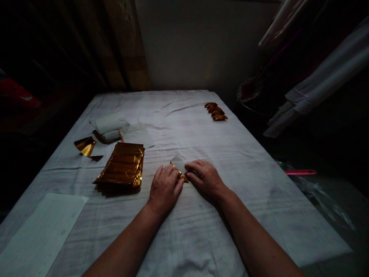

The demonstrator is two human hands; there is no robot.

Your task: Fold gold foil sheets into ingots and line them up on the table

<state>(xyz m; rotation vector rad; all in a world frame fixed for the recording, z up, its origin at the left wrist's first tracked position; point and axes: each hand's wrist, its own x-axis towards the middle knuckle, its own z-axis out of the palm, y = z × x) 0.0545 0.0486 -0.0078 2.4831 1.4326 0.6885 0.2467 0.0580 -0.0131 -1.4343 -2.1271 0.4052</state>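
Observation:
A small sheet of gold foil paper [179, 163] lies on the cloth-covered table, partly folded so that its pale back and a strip of gold show. My left hand [164, 187] is closed over its left and near edge, fingers together and thumb pressing by the gold fold. At the right side of the sheet, my right hand [208, 179] has its fingers curled and pinched against the edge. Both hands cover part of the paper. Left of my left hand sits a thick stack of gold foil sheets [122, 165].
Several folded gold pieces [216, 111] stand in a row at the far right of the table [173, 115]. Crumpled pale wrapping [111, 125] and a curled gold scrap [85, 146] lie behind the stack. A white sheet [43, 234] rests at the near left. Clothes [325, 73] hang at right.

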